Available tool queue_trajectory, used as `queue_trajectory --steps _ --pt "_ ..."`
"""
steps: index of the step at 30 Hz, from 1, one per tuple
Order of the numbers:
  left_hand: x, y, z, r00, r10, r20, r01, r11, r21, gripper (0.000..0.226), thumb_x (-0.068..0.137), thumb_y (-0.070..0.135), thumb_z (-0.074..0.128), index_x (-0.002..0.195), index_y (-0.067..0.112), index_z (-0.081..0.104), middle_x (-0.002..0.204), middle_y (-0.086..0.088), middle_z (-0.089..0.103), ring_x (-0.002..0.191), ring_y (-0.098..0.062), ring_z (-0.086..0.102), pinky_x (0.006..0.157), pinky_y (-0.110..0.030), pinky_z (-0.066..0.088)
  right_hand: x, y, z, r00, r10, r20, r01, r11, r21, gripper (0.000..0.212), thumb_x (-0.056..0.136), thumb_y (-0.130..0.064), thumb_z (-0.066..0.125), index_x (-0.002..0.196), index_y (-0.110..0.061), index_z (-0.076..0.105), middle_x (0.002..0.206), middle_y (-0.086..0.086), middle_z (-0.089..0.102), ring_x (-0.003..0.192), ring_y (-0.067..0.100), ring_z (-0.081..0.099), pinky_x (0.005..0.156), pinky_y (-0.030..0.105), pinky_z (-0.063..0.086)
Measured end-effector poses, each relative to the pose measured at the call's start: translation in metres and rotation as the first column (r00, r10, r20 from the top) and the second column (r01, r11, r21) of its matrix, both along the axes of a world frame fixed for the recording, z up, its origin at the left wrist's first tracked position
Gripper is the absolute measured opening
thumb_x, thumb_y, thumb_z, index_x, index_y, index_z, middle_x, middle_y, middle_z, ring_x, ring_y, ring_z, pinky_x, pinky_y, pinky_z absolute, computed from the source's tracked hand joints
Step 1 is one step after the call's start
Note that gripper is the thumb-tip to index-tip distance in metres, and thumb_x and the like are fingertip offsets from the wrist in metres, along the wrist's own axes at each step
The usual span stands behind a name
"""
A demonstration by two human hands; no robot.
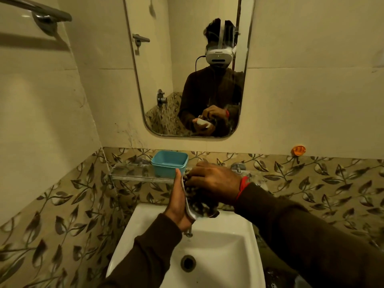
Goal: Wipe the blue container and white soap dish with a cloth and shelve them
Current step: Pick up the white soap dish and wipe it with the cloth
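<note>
Over the sink: my left grip clamps the white soap dish edge-on
Right grip: closed on the cloth
Handling: light, stiff, likely slippery; hold by the rims

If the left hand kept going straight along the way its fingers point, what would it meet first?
Most likely the blue container on the glass shelf: the left hand points up toward its front wall, though depth is unclear.

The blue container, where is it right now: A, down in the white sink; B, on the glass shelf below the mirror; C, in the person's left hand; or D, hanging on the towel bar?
B. The blue container stands upright on the glass shelf below the mirror, while the left hand holds the white soap dish and the right hand presses the cloth against it.
</note>
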State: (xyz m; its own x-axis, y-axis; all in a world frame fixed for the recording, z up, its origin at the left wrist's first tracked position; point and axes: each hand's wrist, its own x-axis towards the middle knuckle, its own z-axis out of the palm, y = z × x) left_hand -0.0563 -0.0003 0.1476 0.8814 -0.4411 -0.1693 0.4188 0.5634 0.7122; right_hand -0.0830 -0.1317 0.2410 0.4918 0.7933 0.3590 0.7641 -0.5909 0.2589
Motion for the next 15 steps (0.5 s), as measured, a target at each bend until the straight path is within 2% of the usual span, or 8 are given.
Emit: queue_trajectory --steps 2,3,6,7,10,12,15 --pt "0.003 0.000 0.008 1.000 0.017 0.022 -0.018 0.999 0.048 0.074 0.083 0.083 0.033 0.098 0.030 0.081 0.106 -0.015 0.078 0.113 -0.038 0.065 0.080 -0.053 0.059 0.000 0.001 -0.001 0.992 -0.117 0.045 0.115 0.992 0.051 0.038 0.071 -0.014 0.081 0.104 0.000 0.069 0.103 0.020 0.069 0.094 0.037 0.065 0.072 0.041 0.057" --pt "0.006 0.000 0.012 0.999 0.033 0.030 -0.035 0.998 0.059 0.073 0.083 0.083 0.033 0.100 0.030 0.081 0.108 -0.016 0.078 0.115 -0.038 0.064 0.082 -0.054 0.059 0.000 0.003 -0.004 0.982 -0.180 0.050 0.176 0.982 0.070 0.041 0.073 -0.017 0.079 0.108 0.000 0.067 0.107 0.020 0.067 0.099 0.037 0.063 0.076 0.042 0.057" --pt "0.011 -0.004 0.022 0.993 0.107 0.047 -0.112 0.989 0.100 0.077 0.083 0.082 0.036 0.126 0.026 0.067 0.125 -0.021 0.069 0.119 -0.040 0.062 0.089 -0.057 0.057 0.000 0.008 -0.007 0.951 -0.307 0.033 0.303 0.949 0.087 0.051 0.079 -0.022 0.074 0.123 -0.001 0.057 0.125 0.021 0.058 0.117 0.038 0.053 0.094 0.046 0.049" --pt "0.011 -0.004 0.023 0.990 0.130 0.054 -0.135 0.985 0.103 0.079 0.084 0.082 0.036 0.129 0.025 0.064 0.125 -0.022 0.069 0.117 -0.040 0.064 0.087 -0.056 0.058 -0.001 0.011 -0.006 0.945 -0.326 0.023 0.323 0.943 0.082 0.051 0.081 -0.021 0.072 0.125 -0.001 0.055 0.127 0.022 0.056 0.119 0.039 0.051 0.097 0.046 0.046" --pt "0.019 0.002 0.025 0.982 0.175 0.068 -0.181 0.980 0.081 0.080 0.084 0.081 0.037 0.116 0.018 0.073 0.104 -0.020 0.078 0.092 -0.035 0.076 0.066 -0.047 0.062 -0.007 0.021 -0.010 0.935 -0.353 0.001 0.353 0.935 0.036 0.040 0.089 -0.022 0.061 0.123 -0.002 0.055 0.122 0.020 0.059 0.114 0.039 0.053 0.094 0.045 0.044" --pt "0.024 0.005 0.026 0.974 0.203 0.097 -0.213 0.972 0.099 0.077 0.087 0.079 0.036 0.112 0.017 0.074 0.086 -0.017 0.079 0.072 -0.030 0.077 0.054 -0.042 0.061 -0.010 0.024 -0.017 0.918 -0.392 -0.065 0.390 0.920 -0.037 0.044 0.089 -0.029 0.061 0.125 -0.005 0.052 0.122 0.017 0.061 0.113 0.035 0.054 0.093 0.044 0.044" --pt "0.026 0.005 0.027 0.967 0.220 0.127 -0.235 0.964 0.124 0.073 0.090 0.076 0.034 0.122 0.022 0.071 0.092 -0.018 0.071 0.076 -0.029 0.070 0.058 -0.039 0.061 -0.008 0.022 -0.024 0.851 -0.447 -0.275 0.460 0.888 -0.020 0.054 0.081 -0.036 0.070 0.124 -0.011 0.049 0.118 0.013 0.062 0.106 0.030 0.057 0.088 0.041 0.051"
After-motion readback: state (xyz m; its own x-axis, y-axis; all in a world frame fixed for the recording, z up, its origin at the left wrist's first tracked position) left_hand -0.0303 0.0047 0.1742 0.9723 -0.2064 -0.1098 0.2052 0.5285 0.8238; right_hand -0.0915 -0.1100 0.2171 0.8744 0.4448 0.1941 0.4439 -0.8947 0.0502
